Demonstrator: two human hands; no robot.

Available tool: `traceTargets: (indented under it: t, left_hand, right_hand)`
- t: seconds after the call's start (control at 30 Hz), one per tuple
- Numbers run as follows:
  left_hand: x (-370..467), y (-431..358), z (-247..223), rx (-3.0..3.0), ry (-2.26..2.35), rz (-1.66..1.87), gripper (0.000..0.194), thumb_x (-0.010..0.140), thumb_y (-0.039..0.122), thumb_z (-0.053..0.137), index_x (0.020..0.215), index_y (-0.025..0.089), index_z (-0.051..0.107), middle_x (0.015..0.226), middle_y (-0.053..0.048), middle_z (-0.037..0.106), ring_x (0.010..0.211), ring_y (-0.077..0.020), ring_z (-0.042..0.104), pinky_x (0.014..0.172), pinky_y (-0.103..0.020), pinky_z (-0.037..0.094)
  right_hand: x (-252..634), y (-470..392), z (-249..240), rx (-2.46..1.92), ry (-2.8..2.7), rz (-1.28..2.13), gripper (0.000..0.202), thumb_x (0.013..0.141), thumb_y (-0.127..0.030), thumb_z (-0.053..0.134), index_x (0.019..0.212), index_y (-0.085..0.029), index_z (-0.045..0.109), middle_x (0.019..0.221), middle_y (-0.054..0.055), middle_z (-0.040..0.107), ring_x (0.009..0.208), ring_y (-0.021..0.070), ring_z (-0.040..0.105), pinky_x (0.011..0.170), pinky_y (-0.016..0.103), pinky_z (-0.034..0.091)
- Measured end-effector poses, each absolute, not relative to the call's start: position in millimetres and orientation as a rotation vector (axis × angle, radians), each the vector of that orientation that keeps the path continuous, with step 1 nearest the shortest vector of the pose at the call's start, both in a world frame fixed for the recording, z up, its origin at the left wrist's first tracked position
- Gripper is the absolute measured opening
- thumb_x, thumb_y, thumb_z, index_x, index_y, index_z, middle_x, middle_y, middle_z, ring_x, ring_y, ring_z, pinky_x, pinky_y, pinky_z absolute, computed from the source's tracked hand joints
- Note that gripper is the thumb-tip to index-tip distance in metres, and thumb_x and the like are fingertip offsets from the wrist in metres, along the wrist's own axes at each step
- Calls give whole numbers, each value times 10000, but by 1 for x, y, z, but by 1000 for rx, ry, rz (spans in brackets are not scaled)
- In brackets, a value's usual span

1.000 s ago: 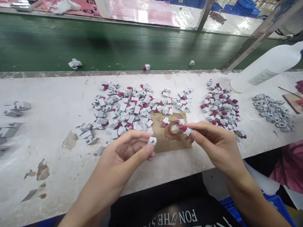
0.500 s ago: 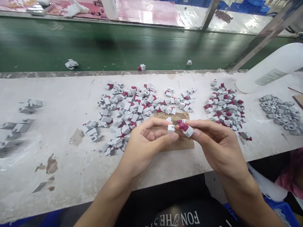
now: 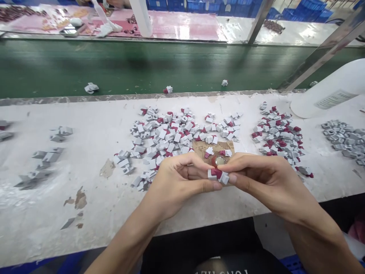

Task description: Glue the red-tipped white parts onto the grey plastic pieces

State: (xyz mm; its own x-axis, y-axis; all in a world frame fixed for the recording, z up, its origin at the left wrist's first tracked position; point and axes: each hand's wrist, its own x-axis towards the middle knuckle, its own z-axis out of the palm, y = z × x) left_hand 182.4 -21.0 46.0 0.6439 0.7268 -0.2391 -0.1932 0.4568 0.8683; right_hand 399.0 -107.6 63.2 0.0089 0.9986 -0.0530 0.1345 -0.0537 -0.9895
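My left hand point(image 3: 175, 184) pinches a small light-grey plastic block point(image 3: 211, 174) between thumb and forefinger. Between the fingertips of my right hand point(image 3: 268, 179) is a maroon-and-grey plastic piece point(image 3: 224, 178). The two pieces meet, the maroon part lying between the grey ones; how far they fit together I cannot tell. Just beyond the fingertips, a small round object with a reddish edge point(image 3: 219, 160) and a couple of loose pieces point(image 3: 209, 151) lie on a brown cardboard sheet point(image 3: 199, 145). A large pile of grey and maroon pieces point(image 3: 171, 135) spreads beyond my left hand.
Another grey-and-maroon pile point(image 3: 281, 133) lies at right, with plain grey parts point(image 3: 343, 139) farther right. A white bottle point(image 3: 327, 89) leans behind them, near a slanted metal post point(image 3: 310, 57). Grey parts point(image 3: 47, 156) lie at left. A green conveyor belt point(image 3: 119, 64) carries several pieces.
The grey block and the maroon-and-grey piece were slightly apart; now they touch. The view has shifted, uncovering the round object and loose pieces on the cardboard.
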Motion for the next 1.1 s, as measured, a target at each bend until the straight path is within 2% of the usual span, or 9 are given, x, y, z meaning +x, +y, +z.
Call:
traceTargets:
  t: [0.3,0.4,0.5,0.57,0.63,0.73,0.87,1.03,1.1]
  left_hand:
    - [145,8,73,1273,936,837,227,859,222,1051,1018,272,897,867,-7,846,808,-194,841,724,-265,700]
    - [129,39,69,1303,1037,915,263,897,312,1012,1112,258,870,820,4,788,729,-183,794,690,-285,660]
    - [115,81,62,1340,1209,966,306,906,373,960,1145,220,846,790,5,738,715,-201,778,707,-328,644]
    - [109,114,56,1406,1346,987,282,889,357,938,1099,199,836,827,-21,754,783,-226,784,771,-359,645]
    - [108,149,51,1472,1444,1013,228,888,304,910,1065,194,818,902,-50,786,867,-241,781,849,-381,645]
    - [112,201,44,1519,1543,1005,149,911,207,868,1036,198,787,955,-64,793,919,-249,768,926,-407,643]
    - [122,257,33,1552,1662,912,113,998,167,832,1099,169,781,1051,-90,803,1012,-257,781,1009,-444,657]
    - [147,283,25,1636,1573,656,329,1115,376,826,1373,181,768,1375,-122,795,1173,-273,798,1023,-497,711]
    - [157,284,26,1693,1515,597,410,1134,443,796,1451,186,753,1468,-132,765,1243,-302,790,1059,-517,708]
  right_hand:
    - [378,-31,73,-1178,-1358,1359,201,1079,-424,882,1219,-296,949,1084,64,917,890,218,867,754,336,730]
    - [368,25,77,-1319,-1536,1278,335,1109,-439,824,1379,-251,888,1154,93,909,945,247,879,850,407,752]
    - [351,106,72,-1581,-1695,963,351,1148,-235,693,1466,-165,823,1294,152,875,1018,270,854,1023,521,729]
    - [333,162,62,-1640,-1750,846,352,1131,-132,670,1451,-142,817,1493,190,801,1183,296,819,1191,586,647]
    - [314,210,50,-1634,-1808,844,336,1136,-216,763,1468,-171,790,1597,175,736,1322,320,775,1226,601,622]
    - [293,254,35,-1616,-1864,903,432,1139,-426,828,1506,-219,740,1567,135,731,1334,322,767,1118,563,684]
    - [305,257,31,-1586,-1783,980,414,1147,-432,819,1484,-205,741,1483,124,762,1236,294,794,1043,519,710]
    - [377,188,39,-1535,-1521,1047,279,1011,-342,899,1200,-187,764,1013,64,808,758,198,808,687,336,691]
    - [403,149,44,-1552,-1405,1037,342,939,-435,934,1123,-191,781,987,82,821,744,216,817,663,352,697]
